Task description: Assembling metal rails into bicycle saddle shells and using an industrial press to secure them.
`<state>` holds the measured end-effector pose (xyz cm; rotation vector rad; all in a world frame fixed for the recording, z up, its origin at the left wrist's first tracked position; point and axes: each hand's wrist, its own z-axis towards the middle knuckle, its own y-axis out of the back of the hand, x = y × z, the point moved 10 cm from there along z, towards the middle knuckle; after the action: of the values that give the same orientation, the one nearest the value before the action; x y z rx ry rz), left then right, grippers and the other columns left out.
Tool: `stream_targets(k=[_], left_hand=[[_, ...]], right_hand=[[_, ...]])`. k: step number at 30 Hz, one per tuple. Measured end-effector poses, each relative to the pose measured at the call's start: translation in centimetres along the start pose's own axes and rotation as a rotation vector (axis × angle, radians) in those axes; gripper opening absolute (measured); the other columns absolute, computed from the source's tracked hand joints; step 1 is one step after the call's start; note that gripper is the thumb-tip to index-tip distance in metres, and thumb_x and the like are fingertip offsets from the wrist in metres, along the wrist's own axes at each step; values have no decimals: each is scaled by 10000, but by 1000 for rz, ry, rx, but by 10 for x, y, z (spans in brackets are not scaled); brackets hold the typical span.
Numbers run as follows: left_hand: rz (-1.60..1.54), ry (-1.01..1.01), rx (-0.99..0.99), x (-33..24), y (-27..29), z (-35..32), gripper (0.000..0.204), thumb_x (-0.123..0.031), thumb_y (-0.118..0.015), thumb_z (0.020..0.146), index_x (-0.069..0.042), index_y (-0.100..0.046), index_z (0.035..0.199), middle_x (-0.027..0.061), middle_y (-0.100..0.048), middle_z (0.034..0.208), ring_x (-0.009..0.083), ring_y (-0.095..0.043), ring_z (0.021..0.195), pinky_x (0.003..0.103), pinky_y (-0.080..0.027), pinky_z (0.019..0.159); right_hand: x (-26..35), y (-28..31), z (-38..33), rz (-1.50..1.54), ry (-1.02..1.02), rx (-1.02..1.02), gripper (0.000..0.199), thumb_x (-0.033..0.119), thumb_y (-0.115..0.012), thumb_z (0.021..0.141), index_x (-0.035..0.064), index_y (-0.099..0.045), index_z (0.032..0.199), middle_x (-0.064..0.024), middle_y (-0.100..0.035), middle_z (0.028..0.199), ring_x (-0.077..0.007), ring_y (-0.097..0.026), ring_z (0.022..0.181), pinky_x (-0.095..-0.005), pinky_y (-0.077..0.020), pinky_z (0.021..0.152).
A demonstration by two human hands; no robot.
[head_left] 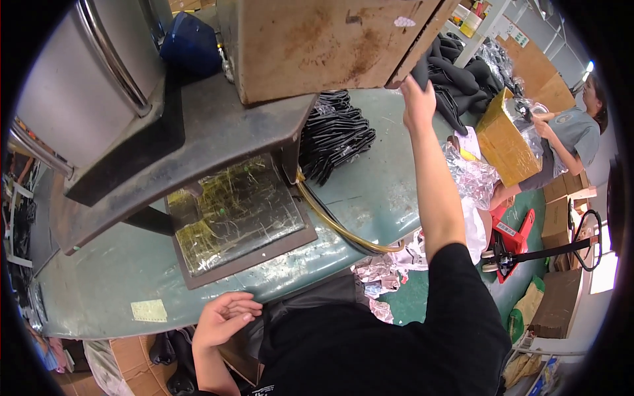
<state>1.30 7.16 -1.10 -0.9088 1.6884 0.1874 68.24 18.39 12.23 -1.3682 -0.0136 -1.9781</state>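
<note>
Reaching out to the far right, my right hand [420, 105] is closed around the end of a black padded piece [421, 71]. That piece lies against the right edge of a worn brown machine box [317, 49], by a heap of similar black pieces [462, 76]. My left hand [228, 318] hangs by the near table edge, fingers loosely bent and thumb apart, with nothing visible in it. A stack of thin black folded pieces [337, 135] sits on the green tabletop [356, 191] beside the machine's leg.
A dark metal machine frame [205, 125] stands over a flat plate [238, 218] with yellowish tape, and a hose [337, 228] curves across the table. To the right are an open carton [505, 142], a seated person [574, 135], crumpled wrapping [469, 171] and a red pallet truck [517, 234].
</note>
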Motion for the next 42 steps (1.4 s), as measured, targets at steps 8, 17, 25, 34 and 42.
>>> stream_targets(k=[8,17,25,34,42], left_hand=[[-118,-14,-199,62,90,-113,421,-4,-699,954,92,-619,1355,248,-789,1029,307,-789,935,404,-638,878],[-936,-229,-1276,391,240,-321,326,-289,-534,1060,-29,-689,1180,80,-720,779,195,-571,491,291,-502,474],[1081,1183,-129,583,156,-271,459,-304,-503,1039,24,-772,1216,200,-792,1191,363,-793,932,439,-634,848],[720,1085,-614,559,114,-303,463,-407,-630,970,-70,-739,1267,209,-681,1404,419,-654,1304,493,-552,1069],[912,1070,-426,500,75,-304,758,-557,-674,922,-174,-496,1552,96,-472,1616,418,-483,1467,658,-439,1123]], right_hand=[[-4,-130,-88,-880,424,566,434,192,-799,871,17,-719,1260,-185,-789,1168,-303,-761,1056,-392,-574,948],[6,-111,-235,-1179,499,1033,663,0,-629,817,19,-588,1478,-257,-519,1579,-430,-479,1474,-499,-398,1246],[6,-106,-245,-1355,591,1014,748,-37,-620,824,67,-511,1558,-176,-500,1595,-418,-490,1437,-510,-424,1181],[-30,-142,-209,-1521,512,1253,1112,-19,-692,686,75,-247,1701,-265,-383,1649,-471,-369,1544,-530,-320,1289],[-19,-123,-212,-1339,565,1238,1182,80,-817,675,80,-238,1706,-293,-344,1666,-499,-384,1516,-525,-363,1258]])
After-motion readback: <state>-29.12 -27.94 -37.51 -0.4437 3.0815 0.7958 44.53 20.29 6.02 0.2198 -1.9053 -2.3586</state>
